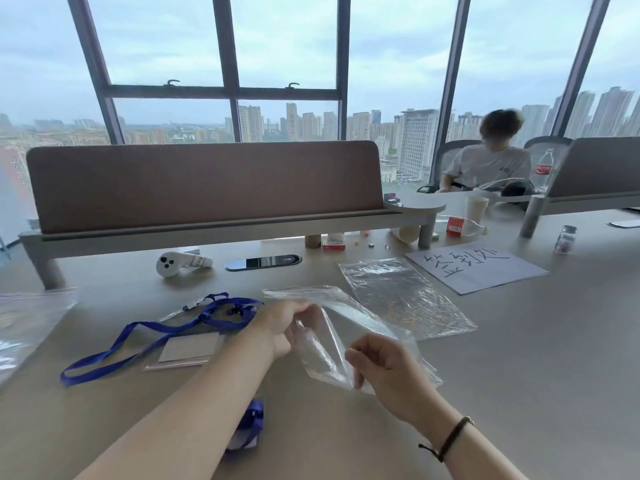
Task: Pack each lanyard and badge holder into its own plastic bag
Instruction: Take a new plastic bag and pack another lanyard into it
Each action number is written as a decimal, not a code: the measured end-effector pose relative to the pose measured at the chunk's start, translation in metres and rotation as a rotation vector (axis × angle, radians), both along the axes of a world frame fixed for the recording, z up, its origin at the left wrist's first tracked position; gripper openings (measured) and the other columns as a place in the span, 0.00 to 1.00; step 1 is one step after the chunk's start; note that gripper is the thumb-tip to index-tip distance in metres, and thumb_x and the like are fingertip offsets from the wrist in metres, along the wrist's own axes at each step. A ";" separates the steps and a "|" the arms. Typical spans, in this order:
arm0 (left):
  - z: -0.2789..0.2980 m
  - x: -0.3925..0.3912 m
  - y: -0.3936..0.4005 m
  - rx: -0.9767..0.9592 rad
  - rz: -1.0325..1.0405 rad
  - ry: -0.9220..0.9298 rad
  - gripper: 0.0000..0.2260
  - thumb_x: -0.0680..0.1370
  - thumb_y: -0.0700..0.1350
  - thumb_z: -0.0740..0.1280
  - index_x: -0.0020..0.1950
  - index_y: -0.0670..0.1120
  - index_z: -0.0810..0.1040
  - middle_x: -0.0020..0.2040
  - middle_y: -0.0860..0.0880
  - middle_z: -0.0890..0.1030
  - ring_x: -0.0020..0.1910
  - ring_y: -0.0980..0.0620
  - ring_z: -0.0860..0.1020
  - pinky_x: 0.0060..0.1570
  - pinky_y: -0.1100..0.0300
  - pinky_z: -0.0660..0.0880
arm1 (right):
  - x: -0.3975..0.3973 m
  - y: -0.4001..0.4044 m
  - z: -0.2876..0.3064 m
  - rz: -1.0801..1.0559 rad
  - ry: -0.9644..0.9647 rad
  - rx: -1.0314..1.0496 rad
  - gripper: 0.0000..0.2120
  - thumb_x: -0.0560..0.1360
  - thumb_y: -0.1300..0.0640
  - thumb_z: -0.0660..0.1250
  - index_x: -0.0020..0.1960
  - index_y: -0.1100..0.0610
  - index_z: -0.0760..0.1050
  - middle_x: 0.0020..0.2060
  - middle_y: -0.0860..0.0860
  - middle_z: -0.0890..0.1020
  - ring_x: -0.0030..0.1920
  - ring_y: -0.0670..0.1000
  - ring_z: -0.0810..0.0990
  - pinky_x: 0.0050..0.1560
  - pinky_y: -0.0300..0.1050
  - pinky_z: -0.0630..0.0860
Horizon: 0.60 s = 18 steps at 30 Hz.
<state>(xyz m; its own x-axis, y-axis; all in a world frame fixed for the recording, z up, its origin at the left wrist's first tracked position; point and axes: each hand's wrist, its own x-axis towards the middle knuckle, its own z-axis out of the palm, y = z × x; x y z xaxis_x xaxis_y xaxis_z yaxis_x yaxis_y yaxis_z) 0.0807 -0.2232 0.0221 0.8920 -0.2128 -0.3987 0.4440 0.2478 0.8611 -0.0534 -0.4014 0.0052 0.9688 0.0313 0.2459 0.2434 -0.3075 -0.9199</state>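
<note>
Both hands are up over the table (519, 341), working one clear plastic bag (332, 327). Left hand (284, 327) has fingers curled and pinched on the bag's upper left part, near the strip-like edge that runs off toward the far left; right hand (384, 365) is closed in a loose fist with fingertips pinching the bag's lower right edge. Bag hangs between the two hands, crumpled and partly spread, off the tabletop as far as I can tell. Dark cord bracelet (450, 441) on the right wrist. Blue lanyard (156, 330) lies loose on the table left of the hands, looped and trailing toward the near left, and its badge holder (187, 349) sits flat just beside the left forearm, with a pale card inside. Second bit of blue lanyard with a holder (251, 427) peeks out under the left forearm, mostly hidden. Spare flat plastic bag (408, 299) lies on the table just beyond the right hand; another bag (31, 317) is at the far left edge. White sheet with handwritten characters (474, 266) is beyond the spare bag. White controller (180, 263) rests near the desk divider (204, 185). Another person (488, 164) sits at the far right behind the desk.
</note>
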 end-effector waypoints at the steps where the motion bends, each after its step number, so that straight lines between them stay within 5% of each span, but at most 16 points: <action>1: 0.001 0.000 -0.006 -0.011 -0.037 -0.019 0.05 0.79 0.41 0.68 0.52 0.41 0.82 0.44 0.44 0.83 0.42 0.47 0.80 0.46 0.54 0.75 | -0.001 0.000 0.000 -0.024 -0.012 -0.086 0.08 0.78 0.59 0.68 0.40 0.54 0.77 0.28 0.50 0.82 0.31 0.46 0.76 0.38 0.43 0.70; 4: 0.003 -0.001 -0.032 0.060 -0.119 -0.075 0.17 0.76 0.50 0.72 0.62 0.45 0.79 0.59 0.44 0.81 0.54 0.45 0.80 0.48 0.53 0.73 | -0.003 -0.010 -0.002 -0.181 -0.084 -0.319 0.08 0.77 0.53 0.69 0.38 0.48 0.76 0.34 0.44 0.82 0.38 0.42 0.78 0.38 0.34 0.70; 7: 0.001 -0.004 -0.057 0.272 -0.167 -0.132 0.21 0.76 0.52 0.73 0.63 0.41 0.77 0.63 0.38 0.80 0.47 0.45 0.80 0.34 0.58 0.76 | -0.001 -0.027 -0.004 -0.321 -0.144 -0.493 0.07 0.77 0.50 0.68 0.40 0.45 0.76 0.38 0.40 0.82 0.41 0.40 0.78 0.41 0.34 0.71; 10: -0.008 -0.005 -0.070 0.425 -0.053 -0.161 0.17 0.77 0.48 0.72 0.59 0.42 0.72 0.52 0.42 0.79 0.39 0.47 0.80 0.32 0.57 0.79 | 0.001 -0.041 -0.009 -0.420 -0.186 -0.535 0.06 0.76 0.49 0.70 0.40 0.45 0.77 0.38 0.37 0.79 0.41 0.38 0.76 0.44 0.37 0.71; 13: -0.016 0.005 -0.070 0.450 0.082 -0.179 0.12 0.73 0.43 0.74 0.52 0.40 0.77 0.45 0.41 0.80 0.39 0.45 0.80 0.40 0.55 0.77 | 0.002 -0.040 -0.011 -0.409 -0.135 -0.459 0.07 0.74 0.49 0.73 0.38 0.46 0.77 0.37 0.39 0.81 0.42 0.36 0.78 0.42 0.28 0.68; 18: -0.020 0.003 -0.059 0.381 0.138 -0.135 0.10 0.74 0.36 0.74 0.38 0.41 0.75 0.36 0.42 0.79 0.30 0.47 0.76 0.23 0.62 0.73 | 0.004 -0.032 -0.016 -0.246 -0.017 -0.500 0.08 0.71 0.45 0.72 0.36 0.43 0.76 0.35 0.39 0.82 0.41 0.38 0.79 0.42 0.31 0.71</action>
